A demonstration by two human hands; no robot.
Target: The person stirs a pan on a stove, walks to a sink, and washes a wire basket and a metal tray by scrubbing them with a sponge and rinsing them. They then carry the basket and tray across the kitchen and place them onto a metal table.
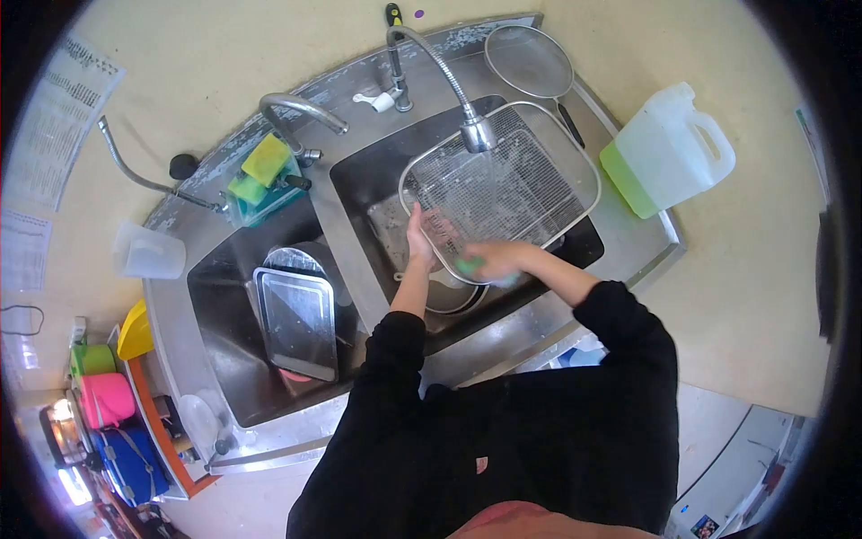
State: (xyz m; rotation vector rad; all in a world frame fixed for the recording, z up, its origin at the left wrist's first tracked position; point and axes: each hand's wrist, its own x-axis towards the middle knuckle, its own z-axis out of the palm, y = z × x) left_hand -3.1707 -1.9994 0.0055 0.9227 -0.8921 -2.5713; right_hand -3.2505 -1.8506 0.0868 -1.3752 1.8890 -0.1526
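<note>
A wire mesh basket [548,166] with a pale rim lies across the right sink basin [364,162]. My left hand [422,241] grips its near left rim, with fingers showing through the mesh. At the near corner, my right hand [496,259] presses a green sponge [469,266] against the basket; motion blurs this hand and the sponge. Above the mesh hangs a spray faucet [479,135], with a thin stream of water falling from it. Partly hidden under the basket, a round pan or strainer [449,296] sits in the basin.
Metal trays [301,314] stand in the left basin. Sponges [266,160] rest in a teal container [269,208] behind it. A round strainer [530,61] lies at the back right, and a jug of green liquid [664,153] stands on the right ledge. A second faucet [301,106] is between the basins.
</note>
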